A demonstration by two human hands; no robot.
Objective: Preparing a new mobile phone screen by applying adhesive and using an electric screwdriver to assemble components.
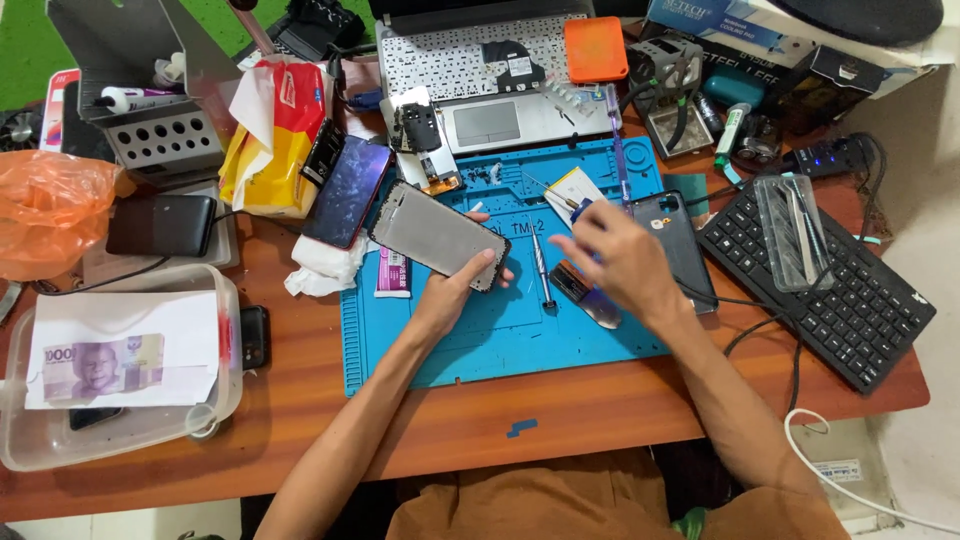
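Here the left hand [452, 290] clamped the phone frame [437, 236] above the blue mat [500, 340], while the right hand [618, 262] pinched a blue-handled tool [581, 211]; holding the frame steady seemed wise.

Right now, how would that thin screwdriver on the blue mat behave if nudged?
The screwdriver looks slim and round, so it would probably roll. It lies loose on the blue mat, apart from both hands, so it likely feels light.

Head view — steeply down, close over desk [600, 410]
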